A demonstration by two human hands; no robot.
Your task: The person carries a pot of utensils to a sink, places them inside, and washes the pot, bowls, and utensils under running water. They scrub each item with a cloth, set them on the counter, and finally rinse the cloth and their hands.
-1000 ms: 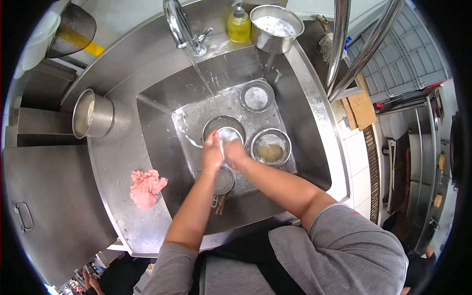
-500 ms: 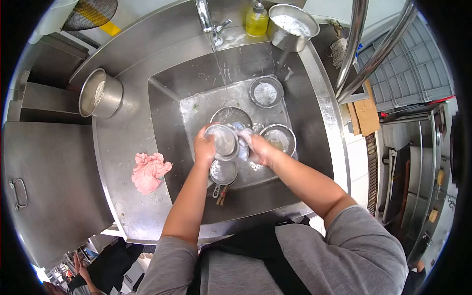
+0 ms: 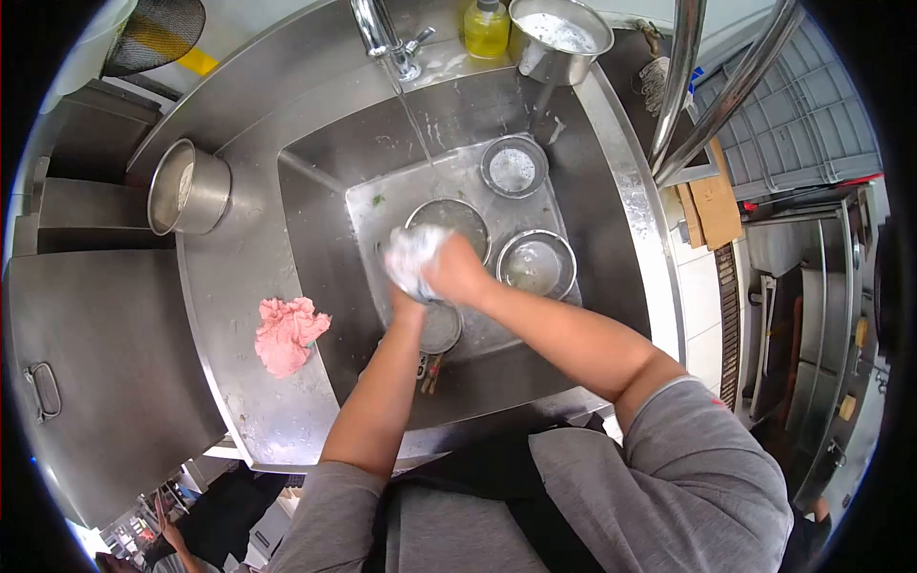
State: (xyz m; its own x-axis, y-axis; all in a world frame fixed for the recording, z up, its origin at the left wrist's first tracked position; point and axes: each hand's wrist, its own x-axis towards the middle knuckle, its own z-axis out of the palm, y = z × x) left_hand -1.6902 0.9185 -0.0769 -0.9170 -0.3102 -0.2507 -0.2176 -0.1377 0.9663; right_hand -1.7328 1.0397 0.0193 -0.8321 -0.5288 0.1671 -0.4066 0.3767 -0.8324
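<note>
My right hand is closed on a white and bluish soapy cloth, pressed over my left hand. The left hand's fingers are mostly covered, and the small metal bowl it gripped half a second ago is hidden behind the cloth. Below them, a round metal pan lies on the sink floor. A bowl with some liquid sits to the right, and another with suds is farther back. Nearer my body rests a small round metal vessel, partly covered by my forearm.
Water runs from the tap into the steel sink. On the left counter are a pink cloth and a metal pot. A yellow soap bottle and a sudsy pot stand behind. Another person is at lower left.
My right hand has swung left with the cloth, from beside the small bowl to over it. The cloth now covers the bowl and most of my left hand. The view has shifted slightly.
</note>
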